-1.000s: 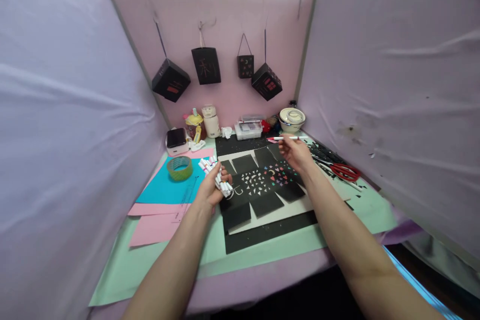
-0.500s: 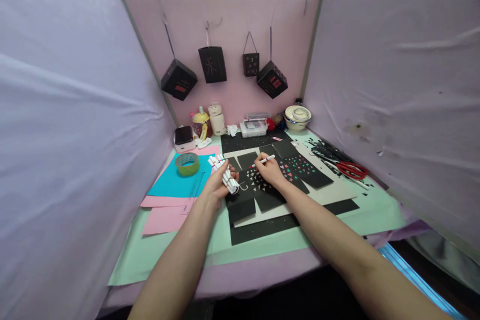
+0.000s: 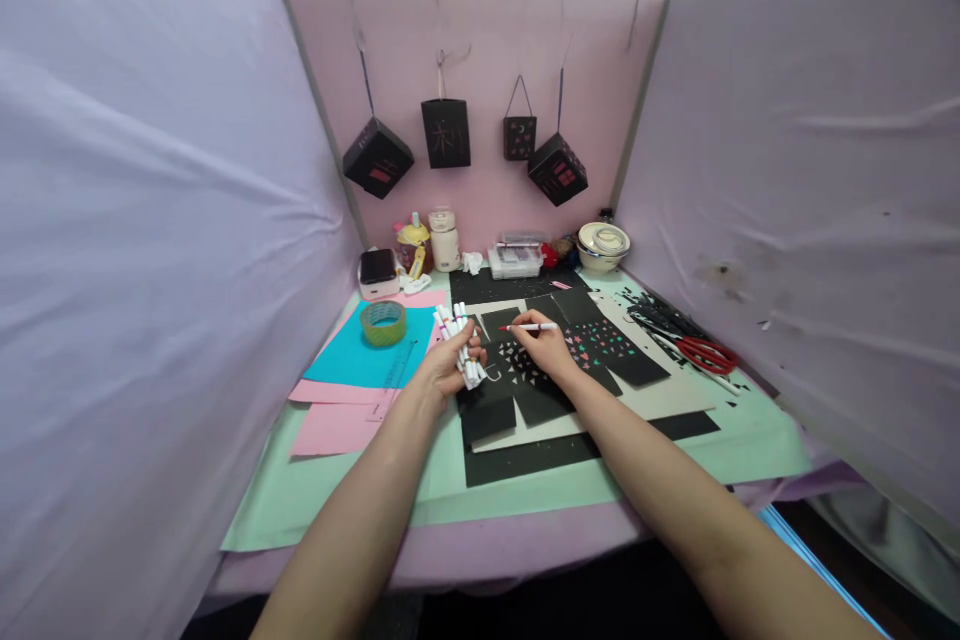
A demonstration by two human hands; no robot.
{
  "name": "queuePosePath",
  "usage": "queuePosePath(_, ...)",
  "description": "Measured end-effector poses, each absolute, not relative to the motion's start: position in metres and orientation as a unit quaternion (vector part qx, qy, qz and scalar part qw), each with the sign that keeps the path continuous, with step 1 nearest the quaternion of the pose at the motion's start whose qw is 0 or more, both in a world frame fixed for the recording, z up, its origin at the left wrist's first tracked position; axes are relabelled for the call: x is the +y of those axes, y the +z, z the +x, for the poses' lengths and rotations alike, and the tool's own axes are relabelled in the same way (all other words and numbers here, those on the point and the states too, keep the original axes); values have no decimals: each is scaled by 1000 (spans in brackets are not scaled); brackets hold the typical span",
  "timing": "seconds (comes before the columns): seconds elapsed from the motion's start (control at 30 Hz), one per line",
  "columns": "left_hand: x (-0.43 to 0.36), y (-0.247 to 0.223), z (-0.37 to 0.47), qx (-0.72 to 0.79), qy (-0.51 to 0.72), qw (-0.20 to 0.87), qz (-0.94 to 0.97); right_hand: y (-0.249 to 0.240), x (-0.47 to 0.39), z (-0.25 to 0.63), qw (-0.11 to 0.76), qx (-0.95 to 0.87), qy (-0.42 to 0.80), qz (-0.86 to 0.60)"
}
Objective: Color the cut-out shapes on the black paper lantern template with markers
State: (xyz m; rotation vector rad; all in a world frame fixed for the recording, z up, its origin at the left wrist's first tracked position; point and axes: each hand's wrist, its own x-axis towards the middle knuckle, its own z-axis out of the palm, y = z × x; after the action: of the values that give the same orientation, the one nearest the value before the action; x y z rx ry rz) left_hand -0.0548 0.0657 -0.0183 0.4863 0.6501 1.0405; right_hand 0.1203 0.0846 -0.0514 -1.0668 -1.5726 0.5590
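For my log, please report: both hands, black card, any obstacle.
Left hand: white markers. Right hand: red-tipped marker, over black cut-out card. Scissors, tape off card.

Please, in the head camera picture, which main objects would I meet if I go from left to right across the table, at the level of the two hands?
Roll of tape → bundle of white pens in the left hand → red-tipped pen in the right hand → red-handled scissors.

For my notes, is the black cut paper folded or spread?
Spread: the cut paper lies flat beneath the right hand, its flaps outward.
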Motion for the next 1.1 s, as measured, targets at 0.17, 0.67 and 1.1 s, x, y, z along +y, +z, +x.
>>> queuePosePath(0.17,78,-21,-52,331,478,784,217,-55,87,120,546,-660,244,-455)
queuePosePath(0.67,99,-29,-56,400,453,757,247,-65,91,122,492,-679,177,-515)
queuePosePath(1.1,103,-32,-56,449,470,718,249,-68,93,121,476,-685,173,-523)
